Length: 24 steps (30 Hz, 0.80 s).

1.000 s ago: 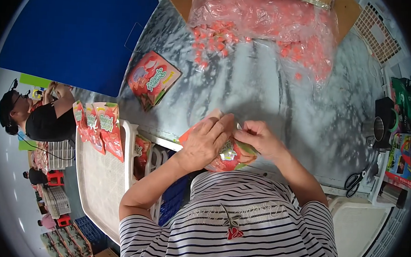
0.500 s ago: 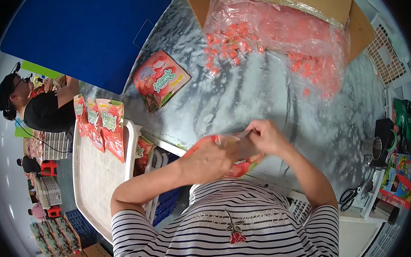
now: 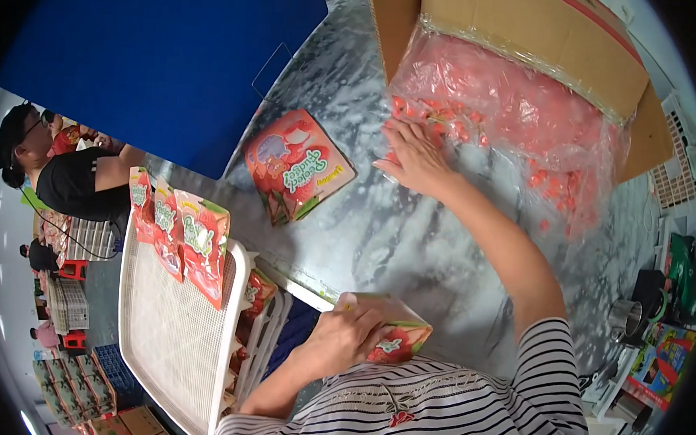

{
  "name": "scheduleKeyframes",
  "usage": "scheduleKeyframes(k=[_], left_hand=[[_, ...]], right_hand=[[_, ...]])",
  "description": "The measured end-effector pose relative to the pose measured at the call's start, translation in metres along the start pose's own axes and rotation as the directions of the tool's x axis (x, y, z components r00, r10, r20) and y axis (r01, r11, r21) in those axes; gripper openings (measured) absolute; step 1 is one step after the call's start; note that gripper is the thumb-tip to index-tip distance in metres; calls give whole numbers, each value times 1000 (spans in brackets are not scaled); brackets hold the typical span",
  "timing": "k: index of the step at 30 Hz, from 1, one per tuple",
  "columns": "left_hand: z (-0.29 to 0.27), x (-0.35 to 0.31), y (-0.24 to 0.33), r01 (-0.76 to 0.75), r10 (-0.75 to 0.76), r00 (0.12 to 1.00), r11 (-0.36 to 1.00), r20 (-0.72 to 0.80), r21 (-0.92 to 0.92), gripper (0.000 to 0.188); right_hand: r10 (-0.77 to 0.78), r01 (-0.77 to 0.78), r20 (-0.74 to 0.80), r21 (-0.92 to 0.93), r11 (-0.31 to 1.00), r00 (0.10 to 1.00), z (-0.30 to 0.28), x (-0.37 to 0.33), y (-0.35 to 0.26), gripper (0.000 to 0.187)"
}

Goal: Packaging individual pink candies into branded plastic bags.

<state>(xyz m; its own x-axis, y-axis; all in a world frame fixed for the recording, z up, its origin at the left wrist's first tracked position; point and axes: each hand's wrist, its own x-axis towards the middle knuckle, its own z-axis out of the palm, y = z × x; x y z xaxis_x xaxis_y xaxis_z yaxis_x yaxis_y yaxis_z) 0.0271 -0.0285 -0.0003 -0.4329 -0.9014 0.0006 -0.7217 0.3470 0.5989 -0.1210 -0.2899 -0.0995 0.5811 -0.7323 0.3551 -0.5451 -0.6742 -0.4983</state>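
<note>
Close to my body, my left hand (image 3: 339, 343) grips a red printed pouch (image 3: 406, 339) near the table edge. Its pale upper part faces the table. Stretched far forward, my right hand (image 3: 417, 159) lies over small red wrapped candies (image 3: 464, 122) with its fingers apart. Whether any candy is under the palm is hidden. The candies spill from a clear plastic liner (image 3: 508, 72) in an opened cardboard box (image 3: 535, 26). Left of my right hand lies a stack of flat red pouches (image 3: 295, 166).
Several filled pouches (image 3: 201, 244) stand on a white mesh tray (image 3: 170, 326) at the left, above more stacked trays. A large blue panel (image 3: 159, 54) covers the far left. A co-worker (image 3: 80, 169) sits beyond it. A metal cup (image 3: 625, 318) stands at right.
My right hand has let go of the pouch and reached forward to the candies. The left hand keeps the pouch, now lower. The view has shifted, so the table things appear lower and further right.
</note>
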Motion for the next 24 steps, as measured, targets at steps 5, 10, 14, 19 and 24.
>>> scheduleKeyframes(k=[5, 10, 14, 19, 24], left_hand=[[-1, 0, -8, 107, -108, 994, 993, -19, -41, 16], [4, 11, -18, 89, -88, 996, 994, 9, -69, 15], [9, 13, -17, 46, -45, 999, 989, 7, -139, 15], [7, 12, -5, 60, -57, 998, 990, 28, -131, 15], [10, 2, -2, 101, -100, 995, 984, 12, -144, 15]], right_hand=[[-67, 82, 61, -295, 952, 996, 37, -1, 5, 60], [-84, 117, 161, -210, 971, 983, 18, -69, -18, 59], [4, 7, 212, -51, 999, 977, -15, -100, -28, 53], [117, -123, -104, -54, 991, 988, -29, -68, 14, 42], [138, -136, 3, -153, 979, 990, -15, -53, 26, 44]])
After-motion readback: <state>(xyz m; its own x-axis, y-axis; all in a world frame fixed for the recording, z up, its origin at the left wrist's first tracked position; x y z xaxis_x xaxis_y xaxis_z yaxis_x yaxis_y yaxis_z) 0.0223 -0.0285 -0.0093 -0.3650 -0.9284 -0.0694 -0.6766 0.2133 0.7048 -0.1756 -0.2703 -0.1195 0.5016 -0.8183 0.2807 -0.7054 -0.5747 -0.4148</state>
